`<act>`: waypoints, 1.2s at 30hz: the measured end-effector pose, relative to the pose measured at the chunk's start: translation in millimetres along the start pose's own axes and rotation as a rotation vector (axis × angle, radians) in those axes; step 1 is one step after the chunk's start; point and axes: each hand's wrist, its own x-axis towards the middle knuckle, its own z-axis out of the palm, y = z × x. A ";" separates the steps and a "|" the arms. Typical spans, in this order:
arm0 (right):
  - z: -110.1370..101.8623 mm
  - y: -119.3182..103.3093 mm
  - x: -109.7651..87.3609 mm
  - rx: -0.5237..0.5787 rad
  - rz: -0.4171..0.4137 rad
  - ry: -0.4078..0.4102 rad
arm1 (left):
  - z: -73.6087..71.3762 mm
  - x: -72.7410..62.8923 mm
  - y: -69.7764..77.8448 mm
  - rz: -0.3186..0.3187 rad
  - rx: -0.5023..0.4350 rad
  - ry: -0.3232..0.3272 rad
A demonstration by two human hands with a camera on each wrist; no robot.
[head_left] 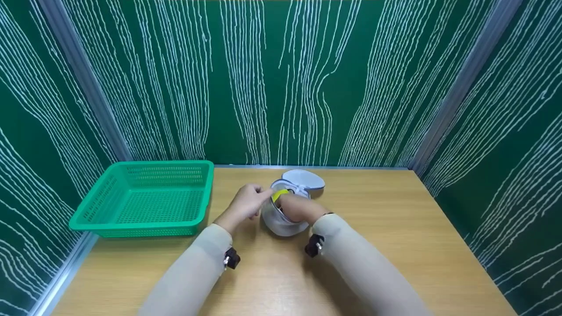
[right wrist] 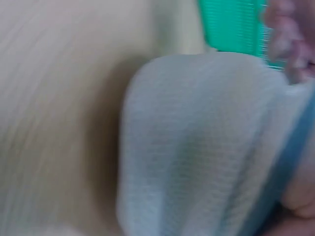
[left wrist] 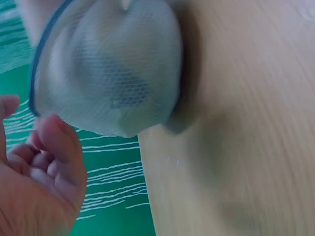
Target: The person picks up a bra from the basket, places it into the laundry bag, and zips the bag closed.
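A white mesh laundry bag [head_left: 284, 224] with a blue-edged opening stands on the table, its round lid [head_left: 303, 179] folded back behind it. My left hand [head_left: 249, 201] is at the left side of the opening, its curled fingers and thumb at the bag's rim. Deep in the opening is my right hand [head_left: 298, 208], its fingers hidden by the bag. Something yellow [head_left: 279, 194] shows at the opening beside that hand; its kind is unclear. Through the mesh [left wrist: 106, 64] in the left wrist view, a dark patch shows.
A green plastic basket [head_left: 203, 210] with slotted sides sits at the table's left. Under everything lies the wooden table [head_left: 395, 245]. Green walls [head_left: 281, 87] with wavy white lines close off the back and both sides.
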 end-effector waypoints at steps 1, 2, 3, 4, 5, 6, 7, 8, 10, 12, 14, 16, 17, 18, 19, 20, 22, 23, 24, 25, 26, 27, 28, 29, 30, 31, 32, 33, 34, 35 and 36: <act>-3.0 -0.7 -1.2 -0.036 -0.042 -0.007 | 2.4 0.3 -0.4 0.004 0.023 0.018; -5.2 -0.8 -1.6 -0.102 -0.119 0.010 | 4.8 0.9 -0.9 0.013 0.042 0.035; -6.7 -0.5 -1.9 -0.157 -0.194 0.041 | 6.6 1.3 -1.2 0.023 0.054 0.051; -8.0 0.1 -2.7 -0.140 -0.214 0.066 | 7.8 1.3 -1.3 0.030 0.060 0.061; -9.1 1.7 -3.6 -0.121 -0.226 0.099 | 8.9 1.2 -1.2 0.039 0.067 0.069; -10.4 4.4 -4.1 -0.103 -0.241 0.139 | 10.0 1.3 -1.3 0.046 0.070 0.072; -11.9 7.2 -3.3 -0.088 -0.251 0.186 | 10.1 1.5 -1.8 0.058 0.074 0.073; -13.8 10.7 -2.7 -0.062 -0.244 0.234 | 10.2 1.7 -2.5 0.067 0.076 0.067; -19.4 20.0 -2.8 0.007 -0.188 0.327 | 10.2 1.8 -4.2 0.079 0.079 0.047; -25.3 32.2 -2.4 0.121 -0.106 0.407 | 9.9 1.7 -6.0 0.089 0.082 0.028; -30.8 46.9 -1.3 0.268 -0.008 0.467 | 9.1 1.4 -7.6 0.094 0.084 0.018; -35.2 62.4 -0.4 0.420 0.104 0.510 | 7.6 1.3 -9.0 0.087 0.075 0.015; -36.8 70.4 0.6 0.484 0.158 0.526 | 6.5 1.3 -9.5 0.077 0.067 0.014; -38.0 78.3 1.4 0.550 0.212 0.526 | 5.4 1.4 -10.2 0.065 0.060 0.016; -38.8 85.7 2.2 0.601 0.262 0.514 | 4.0 1.5 -10.9 0.052 0.053 0.018; -39.2 92.2 2.7 0.634 0.314 0.499 | 2.5 1.6 -11.7 0.039 0.048 0.020; -38.7 103.3 3.6 0.671 0.397 0.452 | -0.1 1.8 -13.2 0.015 0.036 0.029; -37.7 108.0 4.1 0.674 0.427 0.428 | -1.0 2.0 -14.0 0.009 0.033 0.034; -36.4 111.5 4.3 0.679 0.450 0.403 | -1.7 2.2 -14.7 0.005 0.032 0.040; -35.2 114.3 4.8 0.665 0.469 0.393 | -2.3 2.4 -15.4 0.004 0.029 0.044; -34.0 116.2 5.4 0.654 0.484 0.395 | -2.5 2.5 -15.9 0.003 0.026 0.047; -32.4 117.6 6.2 0.658 0.487 0.402 | -2.6 2.6 -16.3 0.007 0.026 0.050; -31.0 119.1 7.5 0.658 0.489 0.414 | -2.5 2.6 -16.8 0.013 0.028 0.051; -30.0 120.2 8.9 0.667 0.492 0.428 | -2.2 2.7 -17.2 0.017 0.030 0.052; -29.3 121.1 10.4 0.681 0.496 0.440 | -1.8 2.9 -17.6 0.020 0.031 0.052; -28.6 122.2 12.1 0.695 0.499 0.456 | -1.3 2.9 -18.0 0.021 0.032 0.054; -28.2 123.4 13.8 0.711 0.495 0.462 | -0.8 3.0 -18.5 0.022 0.033 0.055; -27.7 124.6 15.5 0.733 0.494 0.458 | -0.4 3.2 -18.9 0.020 0.034 0.057; -27.6 126.2 17.6 0.741 0.499 0.450 | 0.0 3.3 -19.5 0.013 0.029 0.055; -20.9 142.6 30.0 0.763 0.470 0.447 | 0.5 3.5 -19.9 0.003 0.025 0.055; -20.2 143.2 31.2 0.774 0.474 0.432 | 0.9 3.5 -20.2 -0.006 0.021 0.054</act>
